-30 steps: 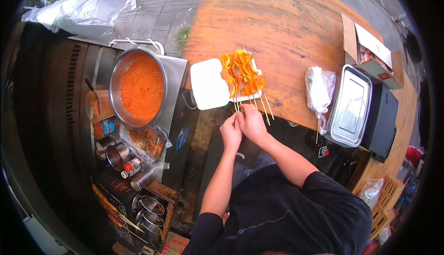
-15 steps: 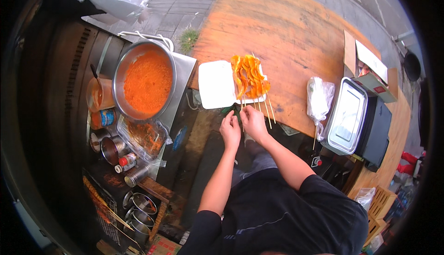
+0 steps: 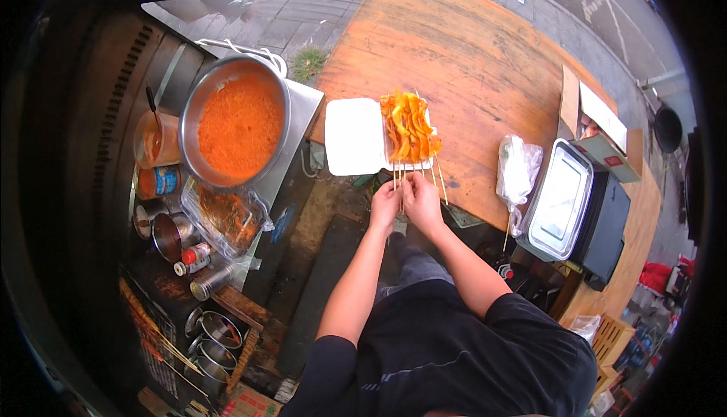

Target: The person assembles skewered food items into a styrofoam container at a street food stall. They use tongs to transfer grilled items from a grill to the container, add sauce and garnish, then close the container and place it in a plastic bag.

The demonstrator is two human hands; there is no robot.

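Orange sauce-coated skewers [image 3: 407, 128] lie side by side in a white open takeaway box [image 3: 354, 138] at the near edge of the wooden table. Their bare sticks point toward me over that edge. My left hand [image 3: 385, 205] is closed, pinching stick ends at the left of the row. Right beside it, nearly touching, my right hand [image 3: 422, 199] is closed on sticks too. Exactly how many sticks each hand holds is hidden by the fingers. A few more sticks at the right spread out free of both hands.
Left of me, a steel bowl [image 3: 241, 133] of orange sauce stands beside a plastic container [image 3: 219, 220], jars and tins. Toward the right of the table [image 3: 462, 54] are a bagged white bundle [image 3: 517, 171], a lidded steel tray [image 3: 560, 201] and a cardboard box [image 3: 606, 144].
My left hand has moved up and right to the stick ends, its fingers now closed on them. The right hand has shifted slightly right along the sticks. The skewers stay in the box.
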